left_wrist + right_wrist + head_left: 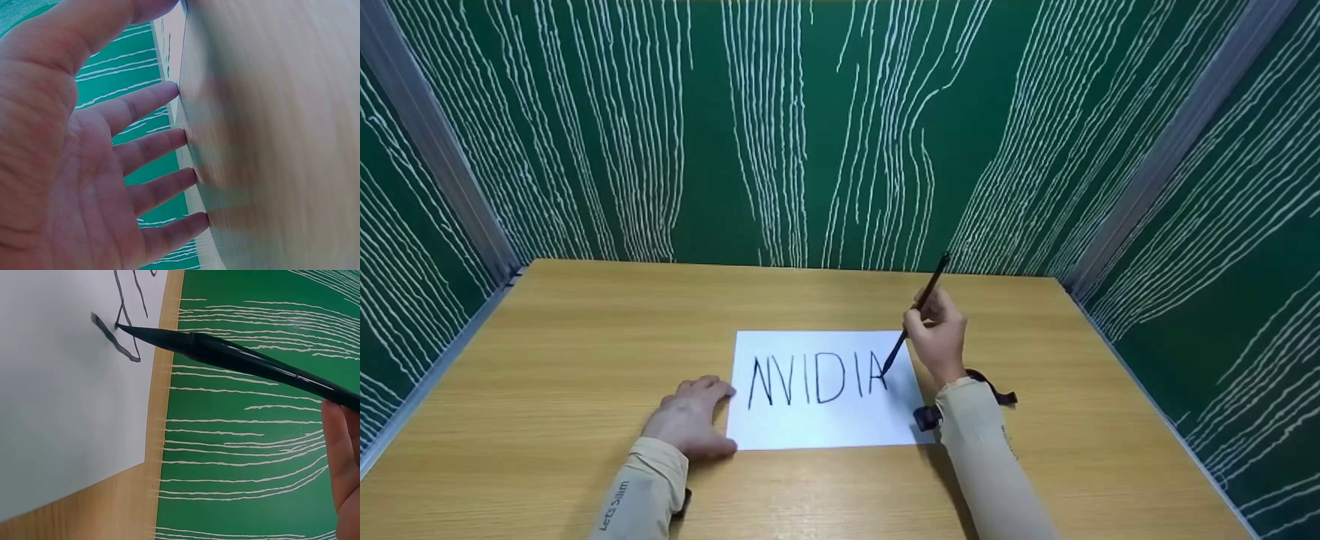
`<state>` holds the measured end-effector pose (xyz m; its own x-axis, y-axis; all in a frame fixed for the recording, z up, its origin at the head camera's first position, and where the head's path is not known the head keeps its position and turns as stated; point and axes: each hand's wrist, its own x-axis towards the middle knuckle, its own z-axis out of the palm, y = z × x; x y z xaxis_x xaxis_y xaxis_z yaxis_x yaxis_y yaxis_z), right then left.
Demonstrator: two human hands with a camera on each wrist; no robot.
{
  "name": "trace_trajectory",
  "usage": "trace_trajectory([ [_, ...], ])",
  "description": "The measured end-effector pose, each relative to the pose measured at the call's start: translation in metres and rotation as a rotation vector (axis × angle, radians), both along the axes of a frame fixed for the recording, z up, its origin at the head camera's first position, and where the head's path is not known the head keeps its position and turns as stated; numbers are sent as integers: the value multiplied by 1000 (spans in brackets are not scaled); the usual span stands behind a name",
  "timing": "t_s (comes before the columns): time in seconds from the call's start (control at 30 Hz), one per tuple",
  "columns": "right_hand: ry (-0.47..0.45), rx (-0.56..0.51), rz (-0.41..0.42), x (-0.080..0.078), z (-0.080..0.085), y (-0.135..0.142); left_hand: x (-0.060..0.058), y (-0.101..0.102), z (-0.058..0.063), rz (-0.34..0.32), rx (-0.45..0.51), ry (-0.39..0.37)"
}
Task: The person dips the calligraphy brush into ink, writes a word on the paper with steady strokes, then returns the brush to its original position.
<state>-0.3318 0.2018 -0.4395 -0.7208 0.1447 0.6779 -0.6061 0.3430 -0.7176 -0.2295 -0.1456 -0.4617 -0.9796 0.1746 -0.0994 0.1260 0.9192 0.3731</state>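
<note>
A white sheet of paper point(825, 427) lies on the table with "NVIDIA" written across it in black strokes. My right hand point(941, 334) pinches a slim black brush pen point(242, 360), tilted up and away from the paper. In both the head and right wrist views, the pen's pointed tip sits at the crossbar of the last letter A. My left hand point(688, 420) rests at the sheet's left edge, thumb and forefinger spread along it. Its fingers point(154, 143) are extended and apart in the left wrist view, fingertips against the table surface.
The wooden table point(585, 322) has a light grain. Behind it and at both sides stand green panels point(705, 150) with wavy white lines, joined by grey corner posts point(1170, 142). A black strap point(928, 418) circles the right wrist over a beige sleeve point(982, 442).
</note>
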Motion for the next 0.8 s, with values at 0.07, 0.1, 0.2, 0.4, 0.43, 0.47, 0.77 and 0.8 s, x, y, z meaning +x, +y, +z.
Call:
trace_trajectory([
  [0.07,-5,4,-1,0,0,0,0,0,0,3,-1,-4],
  [0.1,-9,7,-2,0,1,0,0,0,0,4,-2,-4],
  [0.2,-19,14,-6,3,3,0,0,0,0,-1,-5,-1],
  [0.4,-29,22,-13,15,16,-5,1,1,-1,5,-3,-3],
  [0.43,-30,23,-15,17,18,-6,1,1,-1,8,-3,-5],
  [0.47,-31,25,-18,18,20,-7,1,1,-1,9,-3,-6],
  [0.77,-11,22,-20,15,18,-5,0,1,-1,-9,-3,29],
  [0.8,-14,19,-21,14,18,-5,0,1,-1,-7,-3,26],
])
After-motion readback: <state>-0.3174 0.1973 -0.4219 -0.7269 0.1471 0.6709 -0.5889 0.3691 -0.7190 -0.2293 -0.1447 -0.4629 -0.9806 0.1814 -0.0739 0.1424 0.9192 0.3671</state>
